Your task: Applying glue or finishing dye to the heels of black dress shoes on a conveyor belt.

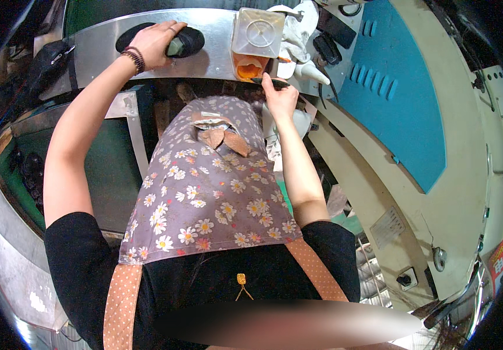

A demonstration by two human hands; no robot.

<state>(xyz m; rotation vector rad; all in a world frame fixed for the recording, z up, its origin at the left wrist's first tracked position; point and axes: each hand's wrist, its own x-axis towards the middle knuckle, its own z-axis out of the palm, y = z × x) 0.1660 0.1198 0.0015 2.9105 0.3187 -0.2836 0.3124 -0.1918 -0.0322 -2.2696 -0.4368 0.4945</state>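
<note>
My left hand (155,44) is closed over a black shoe (193,41) lying on the metal worktop. A green block-like piece (175,46) shows in the shoe's opening, beside my fingers. Pinched in my right hand (282,99) is a slim dark-handled tool (275,83). Its far end reaches the lower edge of a container (251,66) that shows orange inside, and I cannot make out its tip. A translucent square lid (259,34) with a round centre covers the container's upper part.
The curved metal worktop (216,29) runs across the front. White cloths (298,35), a white nozzle-tipped bottle (312,73) and dark objects (327,48) lie right of the container. A large cream machine housing with a blue panel (397,87) stands at my right.
</note>
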